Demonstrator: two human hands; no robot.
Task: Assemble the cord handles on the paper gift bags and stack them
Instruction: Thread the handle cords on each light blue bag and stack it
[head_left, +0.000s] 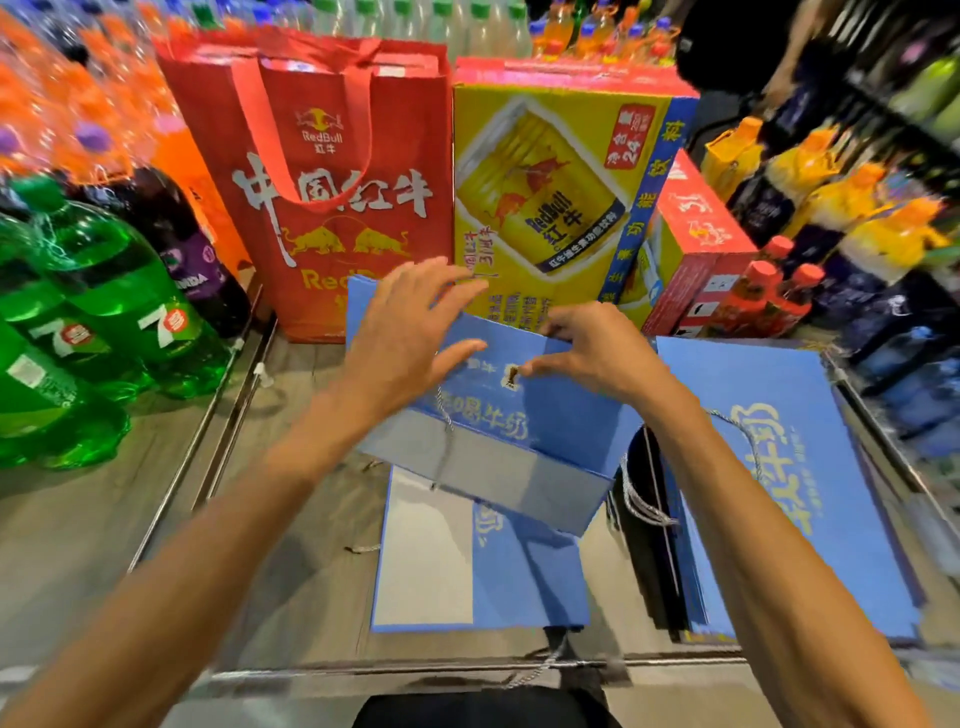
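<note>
Head view, looking down along two bare forearms over a metal-rimmed platform (291, 519). Both hands hold a flat blue gift bag (545, 447) above the platform's middle. Its long top edge faces away from the person and runs from far left to near right.

The left hand (410, 332) is spread wide with straight fingers, steadying the bag's upper left part. The right hand (592, 348) is curled narrow, pinching the top edge right beside a small punched hole (511, 375) (whether a cord tip sits in that pinch cannot be told).

A thin grey cord (445, 421) dangles down the bag's face, left of the hole and nearer the left hand. Its loose end probably has to travel rightward to the hole.

A second blue bag (519, 571) lies flat beneath, and a stack of blue bags (779, 467) sits by the platform's right edge.
</note>
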